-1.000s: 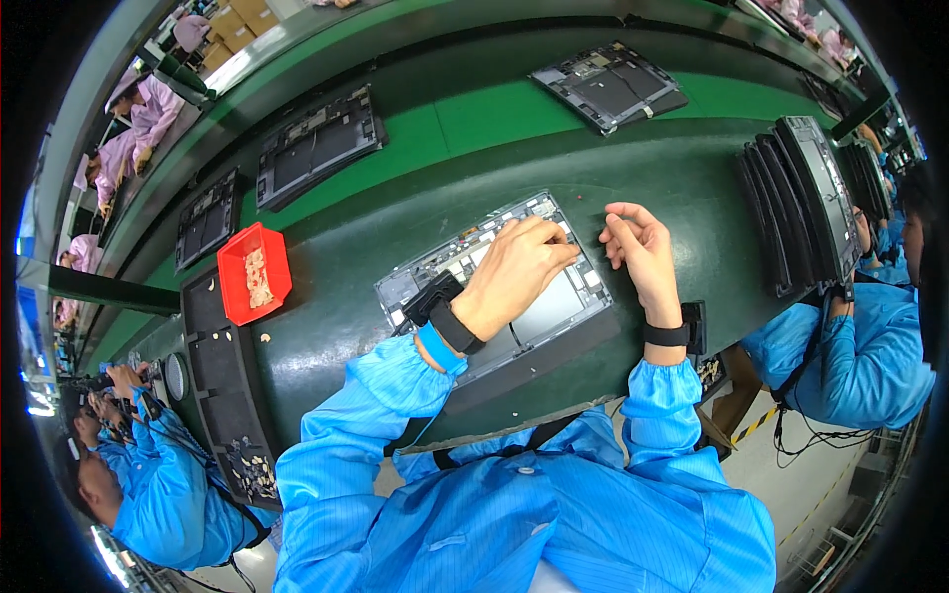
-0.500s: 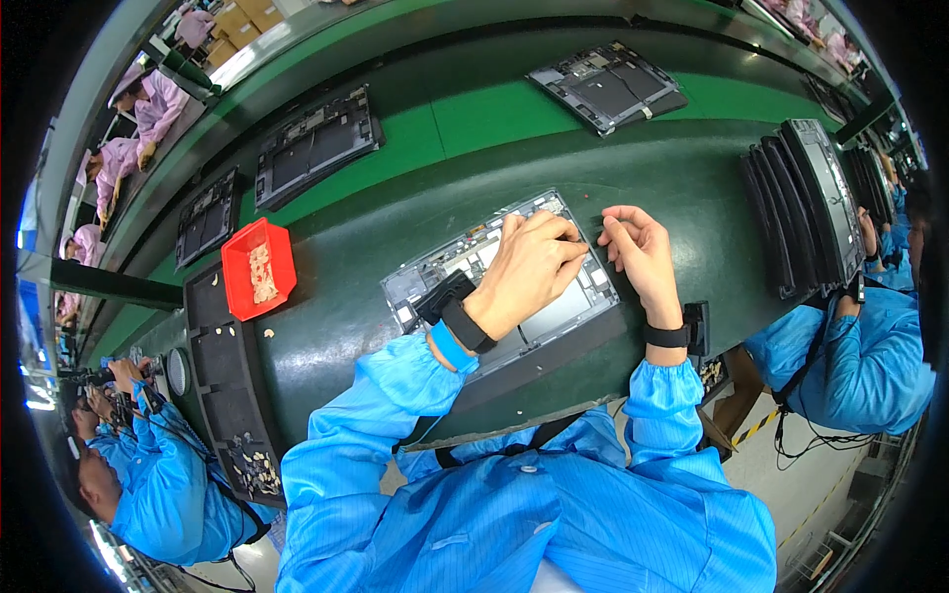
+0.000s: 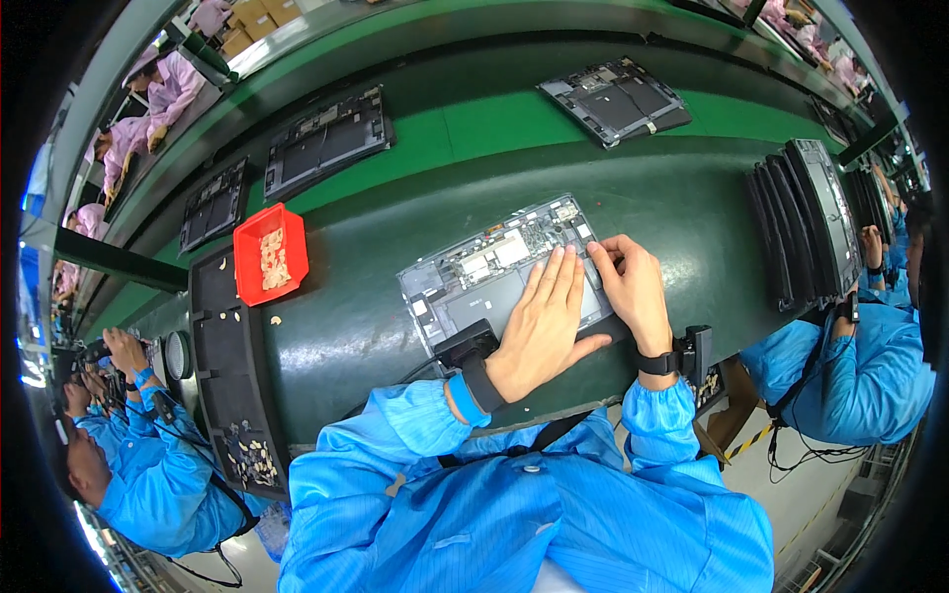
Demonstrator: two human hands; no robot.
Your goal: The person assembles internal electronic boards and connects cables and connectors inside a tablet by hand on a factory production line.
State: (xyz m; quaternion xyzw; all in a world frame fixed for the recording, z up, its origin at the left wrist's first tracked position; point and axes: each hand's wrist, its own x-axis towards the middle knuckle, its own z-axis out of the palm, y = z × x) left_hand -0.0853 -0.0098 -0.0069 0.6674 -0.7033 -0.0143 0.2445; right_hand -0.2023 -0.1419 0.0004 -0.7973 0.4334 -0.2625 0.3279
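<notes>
An opened flat electronic device [image 3: 474, 304], like a tablet or laptop body with its circuit board and dark battery exposed, lies on the dark green bench. My left hand [image 3: 542, 324] rests flat across its lower right part, fingers stretched out and thumb spread to the right. Just right of it, my right hand [image 3: 633, 296] is at the device's right edge. Its thumb and index finger are closed together there; whatever they pinch, if anything, is too small to make out. Each wrist wears a black strap with a black box, and the left also has a blue band.
To the left stand a red bin [image 3: 300, 259] of small pale pieces and a black compartment tray [image 3: 203, 336]. Several similar devices [image 3: 331, 143] lie on the green belt beyond. More stand stacked upright [image 3: 825, 217] at right. Co-workers in blue sit on both sides.
My left hand has flattened and drawn back toward me, uncovering the circuit board. My right hand has come down and left onto the device's right edge. The view has shifted slightly.
</notes>
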